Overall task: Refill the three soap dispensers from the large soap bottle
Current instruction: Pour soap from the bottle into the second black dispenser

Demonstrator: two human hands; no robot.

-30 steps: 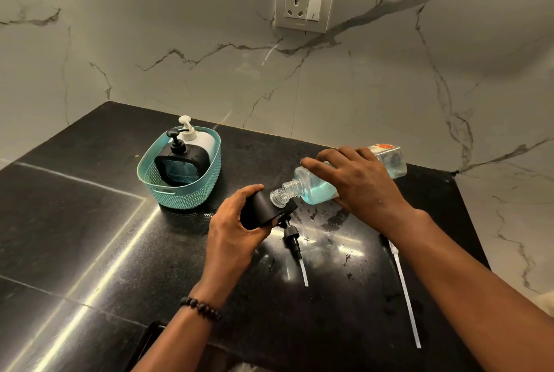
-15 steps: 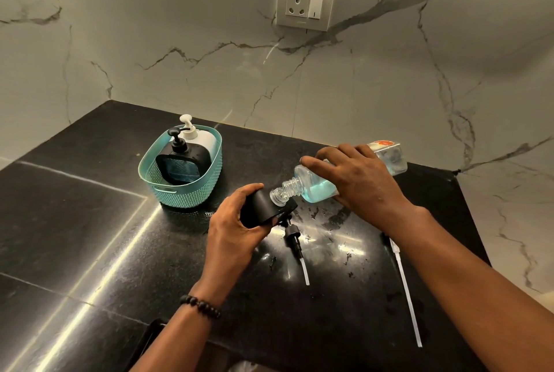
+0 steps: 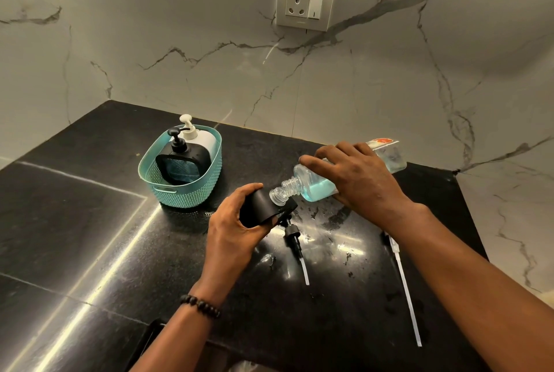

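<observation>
Large soap bottle (image 3: pixel 317 189) tipped into black dispenser (image 3: pixel 260 207), basket (image 3: pixel 192 195) near left

Black stone countertop (image 3: pixel 90 236), pretty glossy, with bright streaks of light bouncing off it and a couple of thin pale seam lines running across the slabs. There are some wet-looking smudges and specks on the shiny patch toward the right. The wall (image 3: pixel 180 42) behind is white marble-look with grey veins wandering all over it. Up on that wall there's a cream socket plate (image 3: pixel 305 2) with a three-pin outlet on the left and one rocker switch on the right. A teal perforated plastic basket (image 3: pixel 192 192) with a little handle slot sits on the counter, left of middle.
</observation>
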